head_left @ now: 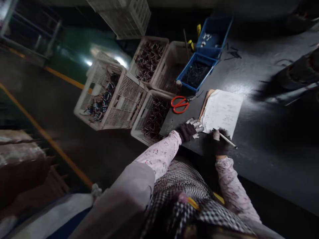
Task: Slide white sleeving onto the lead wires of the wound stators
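My left hand (189,129), in a dark glove with pale taped fingertips, rests flat on the lower left corner of a sheet of paper (221,111) lying on a brown clipboard on the dark table (261,139). My right hand (219,142), also gloved, grips a thin white pen (228,139) at the paper's lower edge, its tip pointing right. Both sleeves are pale with a small floral print.
Red-handled scissors (179,104) lie just left of the clipboard. Two blue bins (196,71) with dark parts stand behind it. Several white lattice crates (109,96) of wired parts sit on the floor at the table's left edge. Dark blurred objects (294,76) lie at right.
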{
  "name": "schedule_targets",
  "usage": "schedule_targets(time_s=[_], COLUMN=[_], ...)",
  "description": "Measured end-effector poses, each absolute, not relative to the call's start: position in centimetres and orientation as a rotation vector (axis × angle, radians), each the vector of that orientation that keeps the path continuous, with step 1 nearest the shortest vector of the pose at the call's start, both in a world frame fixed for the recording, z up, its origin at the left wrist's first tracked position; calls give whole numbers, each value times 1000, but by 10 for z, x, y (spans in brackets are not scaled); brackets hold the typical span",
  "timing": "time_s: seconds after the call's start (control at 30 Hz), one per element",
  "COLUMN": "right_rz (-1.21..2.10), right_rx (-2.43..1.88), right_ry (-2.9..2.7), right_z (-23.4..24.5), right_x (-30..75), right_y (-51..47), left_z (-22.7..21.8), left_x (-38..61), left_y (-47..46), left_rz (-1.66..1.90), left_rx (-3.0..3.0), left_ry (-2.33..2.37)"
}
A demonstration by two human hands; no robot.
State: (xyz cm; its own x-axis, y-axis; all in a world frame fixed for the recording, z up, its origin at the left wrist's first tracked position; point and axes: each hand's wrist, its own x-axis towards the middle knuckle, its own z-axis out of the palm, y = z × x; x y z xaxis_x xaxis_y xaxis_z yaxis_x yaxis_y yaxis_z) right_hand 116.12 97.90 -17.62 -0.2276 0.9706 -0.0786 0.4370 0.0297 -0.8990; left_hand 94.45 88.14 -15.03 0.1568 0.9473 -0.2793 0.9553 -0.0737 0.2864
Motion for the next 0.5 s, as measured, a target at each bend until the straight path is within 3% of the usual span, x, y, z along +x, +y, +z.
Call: schedule_targets(time_s=[0.5], right_rz=[1070], right_rx=[-1498], right_ry=[-1928], right_z=[-178], right_x=[1155], right_y=[974], left_z=[-162], left_x=[941], left_y=[882], left_rz=[-32], left_rx=[2058], left_ry=[1767])
